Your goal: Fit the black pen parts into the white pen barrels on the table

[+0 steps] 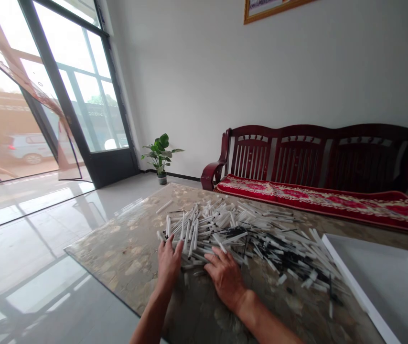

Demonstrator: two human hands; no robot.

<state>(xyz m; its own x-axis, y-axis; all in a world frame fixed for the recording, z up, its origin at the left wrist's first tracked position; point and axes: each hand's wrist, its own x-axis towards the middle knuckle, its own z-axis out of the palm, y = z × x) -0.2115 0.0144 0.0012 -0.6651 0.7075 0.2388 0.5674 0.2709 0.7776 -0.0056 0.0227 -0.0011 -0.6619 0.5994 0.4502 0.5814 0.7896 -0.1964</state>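
Note:
A loose heap of slim white plastic tubes (221, 215) and black stick-like pieces (279, 253) is spread over the table; their exact kind is hard to make out. My left hand (169, 260) is at the heap's near left edge, fingers apart, its tips against a few white tubes that stand at a slant. To its right, my right hand (225, 274) reaches in over the near side with bent, slightly parted fingers. One white tube (219, 242) lies against those fingertips. Both palms face down and are hidden.
The stone-patterned table (125, 243) has its left edge close to my left forearm. A shallow white tray (390, 282) lies at the right. Behind the table stands a dark red wooden bench (297, 155) with a red patterned cover (279, 190). A potted plant (161, 153) is near the glass door (82, 86).

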